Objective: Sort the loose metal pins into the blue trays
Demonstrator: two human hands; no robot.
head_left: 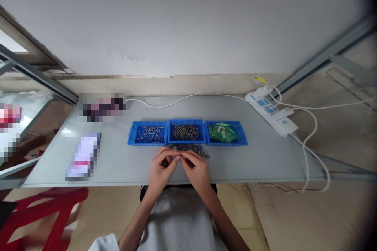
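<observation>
My left hand [163,164] and my right hand [194,165] meet fingertip to fingertip above the front part of the table. Both are closed in a pinch, and whatever sits between the fingertips is too small to make out. Just behind my fingers lies a loose pile of thin metal pins [198,150], partly covered by the hands. Beyond it stand three blue bins in a row. The left bin [132,134] has scattered silvery pins, the middle bin [186,121] a dense heap of darker pins, and the right bin [242,135] green plastic bags with pale pieces.
A white power strip [272,113] with plugs and looping white cables lies at the right. A blurred-out object [102,108] stands at the back left, with another blurred flat item [83,157] nearer. A red stool [55,211] is below the table [265,164] at left.
</observation>
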